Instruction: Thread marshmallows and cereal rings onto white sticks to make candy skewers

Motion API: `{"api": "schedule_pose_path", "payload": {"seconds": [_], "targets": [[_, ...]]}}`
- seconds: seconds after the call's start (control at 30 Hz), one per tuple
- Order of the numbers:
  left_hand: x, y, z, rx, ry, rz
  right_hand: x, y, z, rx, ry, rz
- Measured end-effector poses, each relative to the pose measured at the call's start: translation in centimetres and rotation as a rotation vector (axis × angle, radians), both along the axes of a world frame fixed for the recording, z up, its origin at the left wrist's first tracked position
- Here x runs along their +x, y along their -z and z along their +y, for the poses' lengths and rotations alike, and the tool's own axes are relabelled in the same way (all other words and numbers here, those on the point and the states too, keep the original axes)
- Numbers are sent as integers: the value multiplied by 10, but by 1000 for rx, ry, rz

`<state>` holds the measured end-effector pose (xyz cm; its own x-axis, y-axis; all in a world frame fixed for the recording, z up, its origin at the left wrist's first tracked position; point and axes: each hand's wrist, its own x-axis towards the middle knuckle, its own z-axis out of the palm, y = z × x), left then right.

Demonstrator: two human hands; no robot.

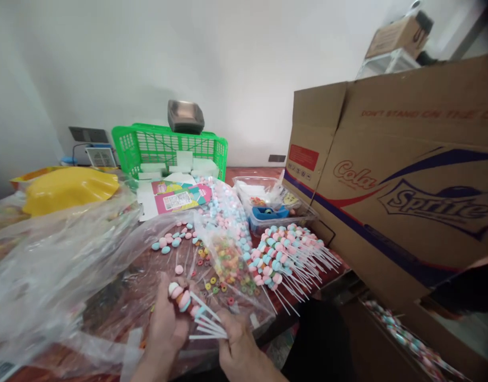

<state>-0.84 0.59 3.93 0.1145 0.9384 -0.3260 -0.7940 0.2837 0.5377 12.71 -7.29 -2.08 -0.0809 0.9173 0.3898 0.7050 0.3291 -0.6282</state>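
Several candy skewers (183,301) on white sticks, threaded with pink, white and blue pieces, are between my hands. My left hand (164,318) cups the candy end, its fingers partly hidden. Fingers of my right hand (238,339) are closed round the lower ends of the white sticks. To the right, a pile of finished-looking skewers (283,252) lies on the table with sticks pointing down and right. Loose pink and blue candies (168,241) lie on clear plastic beyond my hands. A clear bag (228,260) of colourful rings is near the middle, with loose rings around it.
A green crate (168,140) with white boxes stands at the back. Clear plastic bags (60,265) and a yellow package (70,190) cover the left. A clear tray (259,225) adjoins a large cardboard box (407,185) at right. Another box lower right holds more skewers (407,331).
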Motion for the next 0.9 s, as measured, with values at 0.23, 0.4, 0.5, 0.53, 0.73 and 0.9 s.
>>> {"api": "schedule_pose_path", "payload": {"seconds": [0.23,0.4,0.5,0.53,0.73,0.9], "targets": [[-13,0,-21,45,-44,159,-2,6,-7,110,-9,-83],[-11,-4,-28,68,83,76,-11,10,-20,148,-19,-152],[-8,-3,-27,116,70,40,0,-16,-17,94,29,-272],[-8,-2,-27,131,64,30,9,-28,-14,58,56,-339],[-24,13,-18,160,139,114,128,-99,14,-94,440,-596],[-25,19,-18,64,76,289,229,-131,45,-207,670,-670]]}}
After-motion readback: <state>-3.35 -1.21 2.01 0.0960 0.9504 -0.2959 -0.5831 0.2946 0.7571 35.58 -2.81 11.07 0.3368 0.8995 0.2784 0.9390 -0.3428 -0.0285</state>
